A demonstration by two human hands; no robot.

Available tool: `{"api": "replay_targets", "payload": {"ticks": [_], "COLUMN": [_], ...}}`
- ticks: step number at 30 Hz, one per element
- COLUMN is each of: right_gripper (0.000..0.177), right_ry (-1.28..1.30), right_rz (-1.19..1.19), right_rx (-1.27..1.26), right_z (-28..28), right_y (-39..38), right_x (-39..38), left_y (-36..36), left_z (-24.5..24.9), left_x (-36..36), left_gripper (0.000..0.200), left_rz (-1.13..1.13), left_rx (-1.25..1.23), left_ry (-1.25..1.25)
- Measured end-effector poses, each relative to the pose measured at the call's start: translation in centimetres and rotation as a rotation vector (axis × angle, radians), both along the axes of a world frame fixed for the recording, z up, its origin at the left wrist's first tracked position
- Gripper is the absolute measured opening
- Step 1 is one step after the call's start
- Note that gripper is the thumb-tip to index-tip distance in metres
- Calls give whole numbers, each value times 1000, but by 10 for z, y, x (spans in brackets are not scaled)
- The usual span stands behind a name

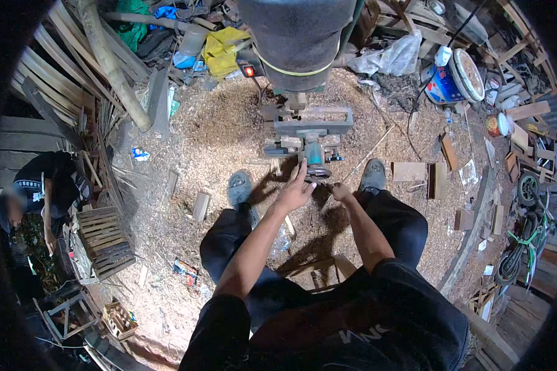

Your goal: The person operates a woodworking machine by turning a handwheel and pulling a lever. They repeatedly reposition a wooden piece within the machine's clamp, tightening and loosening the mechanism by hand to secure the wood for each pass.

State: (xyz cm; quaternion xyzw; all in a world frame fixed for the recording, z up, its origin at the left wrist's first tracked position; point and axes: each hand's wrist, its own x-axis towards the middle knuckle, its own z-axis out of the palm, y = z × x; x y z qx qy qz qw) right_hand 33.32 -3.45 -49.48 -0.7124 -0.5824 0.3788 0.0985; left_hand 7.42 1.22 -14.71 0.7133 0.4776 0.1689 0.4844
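In the head view a machine stands in front of me, with a big dark cylindrical body (300, 37) above a metal vise (312, 127). A green-grey cylindrical part (314, 151) sticks out from the vise toward me and ends in a round handwheel (317, 174). My left hand (295, 193) lies at the left side of the wheel with its fingers stretched out. Just right of and below the wheel, my right hand (340, 192) is closed; its fingers hide what they hold, if anything.
Wood shavings cover the floor (167, 247). Wood blocks (408, 170) lie to the right, near a paint bucket (467, 75) and a motorcycle (520, 247). At left, a person (43, 185) bends beside a slatted crate (102, 241). Wooden poles (114, 68) lean at the upper left.
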Motion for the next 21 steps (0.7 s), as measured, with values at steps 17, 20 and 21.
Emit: {"api": "replay_targets", "payload": {"ticks": [17, 20, 21], "right_gripper": [40, 37, 37], "right_ry": [229, 243, 239], "right_rz": [-487, -450, -434], "right_rx": [-306, -245, -265], "right_z": [144, 181, 180], "right_y": [-3, 7, 7], "right_x": [-38, -43, -41], "left_y": [8, 12, 9], "left_z": [9, 8, 9], "left_x": [24, 26, 28], "left_gripper": [39, 43, 44], "left_rz": [150, 143, 163], "left_rx": [-86, -11, -10], "left_ry": [252, 306, 299]}}
